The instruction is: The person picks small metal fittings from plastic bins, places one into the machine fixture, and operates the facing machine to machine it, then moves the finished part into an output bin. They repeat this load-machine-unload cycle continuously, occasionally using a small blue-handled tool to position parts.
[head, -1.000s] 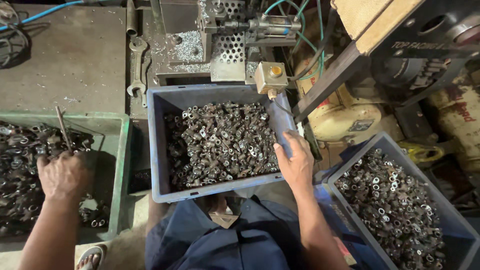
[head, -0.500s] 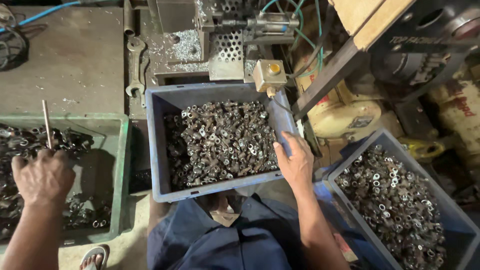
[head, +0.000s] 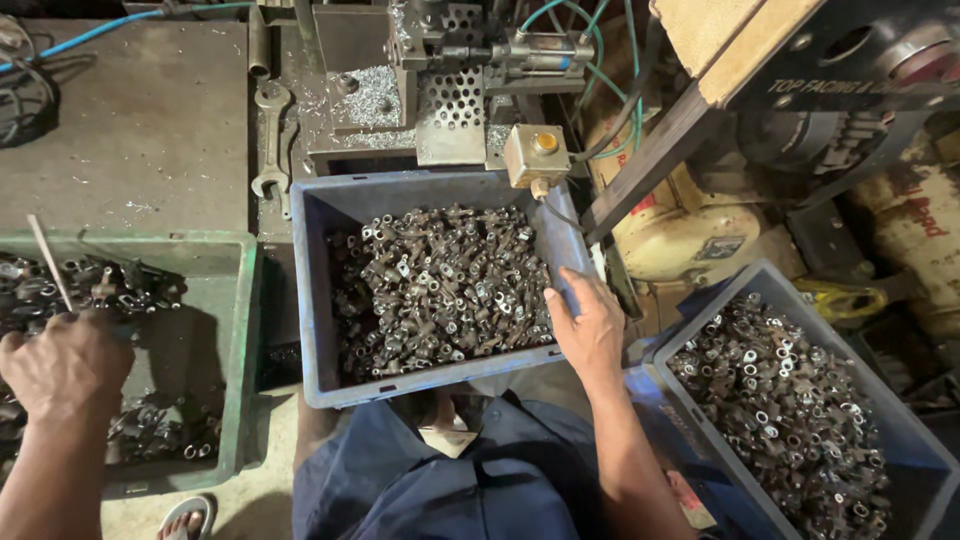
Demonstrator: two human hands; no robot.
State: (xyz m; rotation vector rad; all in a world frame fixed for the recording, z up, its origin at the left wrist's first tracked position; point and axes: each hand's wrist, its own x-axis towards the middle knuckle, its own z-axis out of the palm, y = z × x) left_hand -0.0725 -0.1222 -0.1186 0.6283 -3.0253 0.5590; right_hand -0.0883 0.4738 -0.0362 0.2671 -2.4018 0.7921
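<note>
A blue-grey plastic crate [head: 318, 300] full of small metal parts [head: 440, 290] rests in front of my knees. My right hand [head: 588, 330] grips its right wall near the front corner. At the far left, my left hand [head: 62, 362] is closed around a thin metal rod [head: 48, 262] that points up and away. This hand hovers over a green crate [head: 244, 330] holding more dark metal parts [head: 150, 430].
A second blue crate [head: 900, 430] of metal parts stands at lower right. A machine with a perforated plate [head: 452, 105], a small box with a yellow button [head: 534, 155] and a spanner [head: 272, 140] lie behind the middle crate. A grey metal bench [head: 130, 130] is at upper left.
My left hand has drifted left and slightly down over the green crate, the rod standing more upright. My right hand has stayed on the middle crate's wall.
</note>
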